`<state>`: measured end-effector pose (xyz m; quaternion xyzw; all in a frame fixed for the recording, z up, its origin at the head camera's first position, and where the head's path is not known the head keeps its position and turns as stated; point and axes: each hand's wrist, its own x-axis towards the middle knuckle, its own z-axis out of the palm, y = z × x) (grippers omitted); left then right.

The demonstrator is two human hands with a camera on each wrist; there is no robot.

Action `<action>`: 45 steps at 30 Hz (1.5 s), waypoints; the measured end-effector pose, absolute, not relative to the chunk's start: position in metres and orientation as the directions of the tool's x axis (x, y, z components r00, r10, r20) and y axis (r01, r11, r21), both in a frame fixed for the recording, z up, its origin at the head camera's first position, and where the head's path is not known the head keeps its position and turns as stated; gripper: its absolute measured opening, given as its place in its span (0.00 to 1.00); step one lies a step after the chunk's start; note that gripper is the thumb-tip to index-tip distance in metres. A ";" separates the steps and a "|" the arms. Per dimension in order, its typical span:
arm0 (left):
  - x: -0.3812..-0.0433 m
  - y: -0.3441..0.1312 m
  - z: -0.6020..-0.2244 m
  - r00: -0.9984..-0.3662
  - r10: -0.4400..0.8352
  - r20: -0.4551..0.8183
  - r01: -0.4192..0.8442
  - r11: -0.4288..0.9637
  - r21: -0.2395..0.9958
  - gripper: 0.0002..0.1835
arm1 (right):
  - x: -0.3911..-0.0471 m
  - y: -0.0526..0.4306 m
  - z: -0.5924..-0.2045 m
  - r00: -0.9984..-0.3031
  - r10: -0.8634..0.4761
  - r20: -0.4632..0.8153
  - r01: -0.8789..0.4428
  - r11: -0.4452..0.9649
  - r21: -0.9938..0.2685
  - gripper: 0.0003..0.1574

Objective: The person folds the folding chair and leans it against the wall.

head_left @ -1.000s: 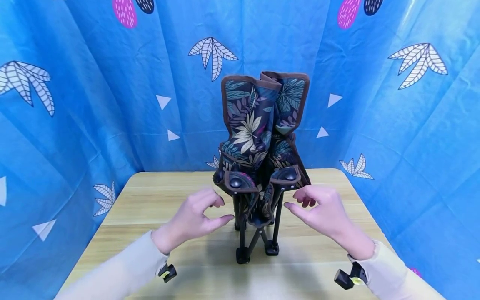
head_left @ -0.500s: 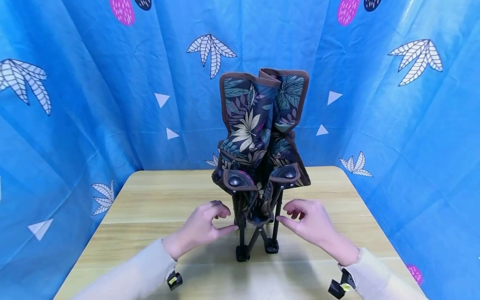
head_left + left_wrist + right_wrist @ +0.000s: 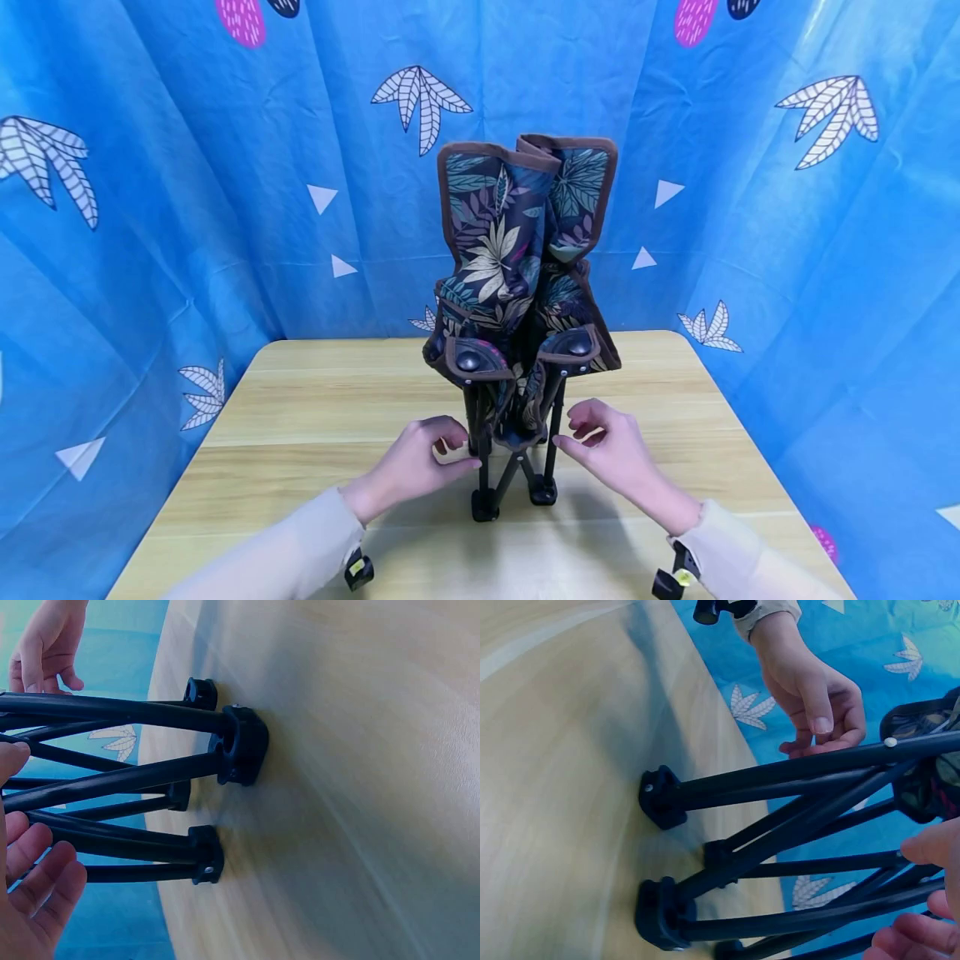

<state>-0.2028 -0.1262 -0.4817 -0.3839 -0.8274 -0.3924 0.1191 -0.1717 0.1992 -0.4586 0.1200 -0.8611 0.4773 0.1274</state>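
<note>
Folded chair: it stands upright on the table, a little right of centre, its leafy-print fabric [image 3: 491, 250] bunched above and its black legs [image 3: 552, 467] gathered below; the folded chair [image 3: 467, 383] has its long axis running straight up.
Hands to chair: the chair stands between them, the left hand [image 3: 420, 458] at its left side, the right hand [image 3: 618, 446] at its right, both low by the legs. Neither looks clearly nearer.
Grip: on each hand, thumb and fingertips stand apart, fingers loosely curved, clamped on nothing that I can make out. Each thumb tip is right by a near leg; whether skin meets metal, I can't tell.
Feet: black end pieces [image 3: 484, 506] rest on the wood.
Table: pale wood-grain top [image 3: 315, 400], rounded far corners, shadows near the chair.
Room: blue curtain [image 3: 525, 67] behind and at both sides, printed with white leaves and triangles.
</note>
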 end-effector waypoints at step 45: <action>-0.177 -0.104 -0.545 -0.866 0.490 0.094 0.351 0.466 0.812 0.27 | -0.166 0.184 -0.544 -0.987 -0.158 0.044 -0.112 0.458 -0.882 0.33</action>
